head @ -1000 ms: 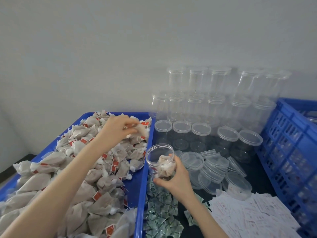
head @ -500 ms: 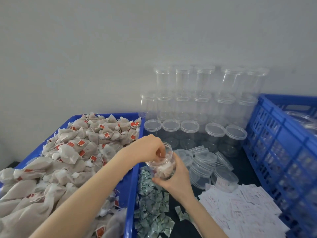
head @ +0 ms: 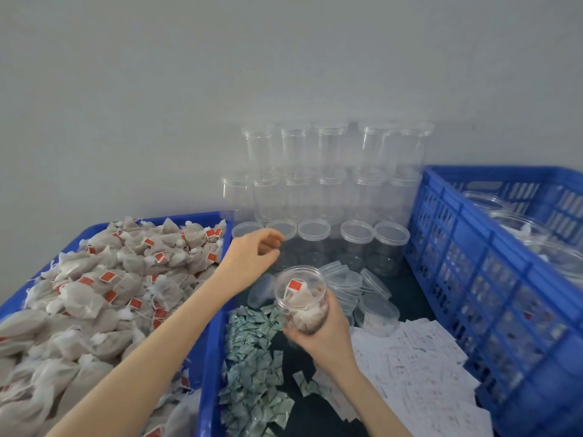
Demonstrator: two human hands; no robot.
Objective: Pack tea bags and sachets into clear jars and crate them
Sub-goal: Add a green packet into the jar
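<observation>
Between bins, right hand [head: 328,337] grips a jar [head: 301,298] holding tea bags [head: 304,310]; left hand [head: 252,257] hangs loosely curled, empty.

A held jar [head: 301,298] with tea bags inside sits at centre. The tray [head: 212,357] heaped with tea bags [head: 104,288] lies at nine o'clock, the crate [head: 492,279] at three. Stacked empty jars [head: 331,184] stand at twelve, loose lids [head: 362,288] just behind the held jar, sachets [head: 252,367] at six, paper slips [head: 416,383] at four.
</observation>
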